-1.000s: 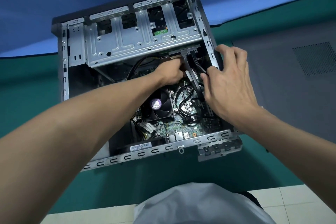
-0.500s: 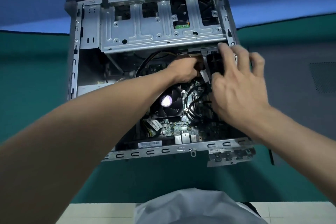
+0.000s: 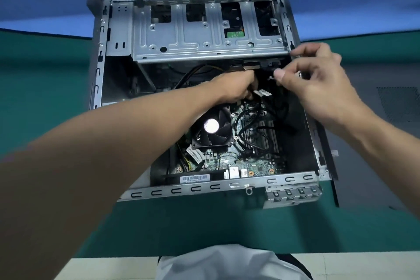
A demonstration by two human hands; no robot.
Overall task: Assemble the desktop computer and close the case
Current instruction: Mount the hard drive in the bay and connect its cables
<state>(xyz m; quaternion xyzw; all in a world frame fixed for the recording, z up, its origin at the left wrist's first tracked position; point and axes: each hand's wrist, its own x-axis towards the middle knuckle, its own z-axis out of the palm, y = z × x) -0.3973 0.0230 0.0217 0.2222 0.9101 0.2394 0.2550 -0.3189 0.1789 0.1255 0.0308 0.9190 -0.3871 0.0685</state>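
Open computer case (image 3: 204, 188) lay on its side at centre frame on the green desk (image 3: 45, 102), interior facing up. Metal drive cage (image 3: 193, 36) spanned the upper part of the case; a small green circuit board showed through one of its cut-outs

CPU fan (image 3: 211, 126) sat at centre on the motherboard (image 3: 256, 166), with loose black cables (image 3: 247, 138) looped over the board just right of the fan

Left hand (image 3: 236, 86) reached in from lower left, just under the lower edge of the drive cage. Fingers were curled round a labelled cable (image 3: 262, 93), whose white tag stuck out to the right of the knuckles. Fingertips hidden

Right hand (image 3: 318, 88) was at right of frame, over the right wall of the case, beside the cage's corner. Thumb and fingers were drawn in together. Motion blur: cannot tell whether they pinched anything

Grey side panel (image 3: 386, 154) with a mesh vent lay flat on the desk at right, beside the case, so the case was not yet closed

Blue backdrop across the top of frame; white garment at bottom centre
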